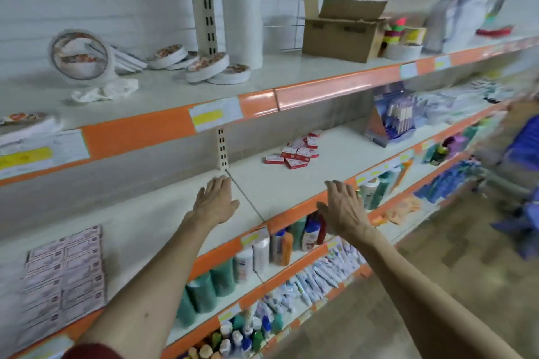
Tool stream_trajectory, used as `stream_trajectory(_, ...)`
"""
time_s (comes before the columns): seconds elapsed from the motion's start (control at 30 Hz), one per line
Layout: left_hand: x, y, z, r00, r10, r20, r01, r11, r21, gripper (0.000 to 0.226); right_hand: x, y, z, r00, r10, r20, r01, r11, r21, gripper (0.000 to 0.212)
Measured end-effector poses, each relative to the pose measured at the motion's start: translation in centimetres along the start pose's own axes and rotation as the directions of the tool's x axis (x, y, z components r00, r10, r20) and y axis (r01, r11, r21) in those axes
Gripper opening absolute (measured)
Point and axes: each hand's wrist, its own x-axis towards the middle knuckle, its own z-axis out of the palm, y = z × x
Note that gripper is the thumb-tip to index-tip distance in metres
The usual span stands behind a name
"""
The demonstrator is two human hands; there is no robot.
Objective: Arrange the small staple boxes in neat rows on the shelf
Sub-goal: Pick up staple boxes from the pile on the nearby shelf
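Tape rolls [217, 70] lay scattered left of an open cardboard box [341, 35]; crumpled plastic [105, 90] sat just before them. Green bottles [204, 288] and what looked like tubes [326, 271] stood lower down, blurred.

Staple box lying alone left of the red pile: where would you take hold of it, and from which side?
Probably by its two long edges, with thumb and fingers coming down from above at the front. The staple box lies flat on the shelf, at the left end of the pile and seemingly just clear of it, so those edges look free.
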Motion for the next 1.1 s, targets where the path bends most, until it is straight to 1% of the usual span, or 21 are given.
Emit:
stream_trajectory(0.07, 1.0, 5.2, 1.2, 0.998, 0.061, -0.005, -0.061, 0.998, -0.021, 0.067, -0.8, 5.1, -1.3, 0.997, 0.077, -0.01, -0.077, 0.997, -0.001, 0.056)
stream_trajectory(0.17, 1.8, 12.0, 2.7, 0.988, 0.155, 0.021, -0.155, 0.988, -0.029, 0.068, -2.2, 10.7, -2.7, 0.989, 0.149, -0.003, -0.149, 0.989, -0.003, 0.054)
stream_trajectory(0.27, 2.9, 16.3, 3.7, 0.982, 0.189, 0.027, -0.189, 0.981, -0.035, 0.066, -2.8, 14.2, -3.2, 0.988, 0.153, -0.018, -0.153, 0.988, -0.006, 0.051)
stream_trajectory(0.37, 4.8, 19.0, 4.0, 0.979, 0.202, 0.038, -0.202, 0.979, -0.025, 0.065, -1.9, 16.6, -3.6, 0.986, 0.164, -0.018, -0.164, 0.986, 0.008, 0.05)
stream_trajectory(0.5, 7.6, 20.9, 4.9, 0.985, 0.168, 0.042, -0.167, 0.986, -0.017, 0.059, 0.5, 18.8, -3.0, 0.988, 0.152, -0.004, -0.152, 0.988, -0.004, 0.047)
stream_trajectory(0.6, 10.1, 21.4, 5.9, 0.989, 0.136, 0.052, -0.135, 0.991, -0.026, 0.058, 3.4, 20.1, -2.2, 0.992, 0.121, 0.034, -0.122, 0.992, 0.031, 0.05)
stream_trajectory(0.73, 15.4, 21.4, 7.1, 0.998, 0.052, 0.042, -0.05, 0.998, -0.044, 0.051, 8.4, 21.4, -1.0, 0.997, 0.023, 0.07, -0.025, 0.999, 0.023, 0.052)
stream_trajectory(0.83, 18.6, 21.9, 7.8, 0.998, -0.009, 0.061, 0.015, 0.996, -0.09, 0.047, 12.6, 22.9, -0.4, 0.988, -0.035, 0.151, 0.033, 0.999, 0.015, 0.053)
stream_trajectory(0.9, 20.4, 21.7, 8.2, 0.997, -0.05, 0.057, 0.055, 0.994, -0.095, 0.049, 15.7, 23.6, 0.0, 0.982, -0.062, 0.179, 0.061, 0.998, 0.009, 0.054)
stream_trajectory(0.97, 21.8, 21.2, 8.1, 0.995, -0.095, 0.033, 0.098, 0.99, -0.104, 0.051, 18.5, 23.6, 0.5, 0.978, -0.083, 0.19, 0.082, 0.997, 0.014, 0.057)
stream_trajectory(1.1, 22.9, 19.5, 7.8, 0.98, -0.196, 0.033, 0.198, 0.975, -0.101, 0.046, 22.5, 22.7, 2.0, 0.963, -0.151, 0.225, 0.145, 0.989, 0.043, 0.058)
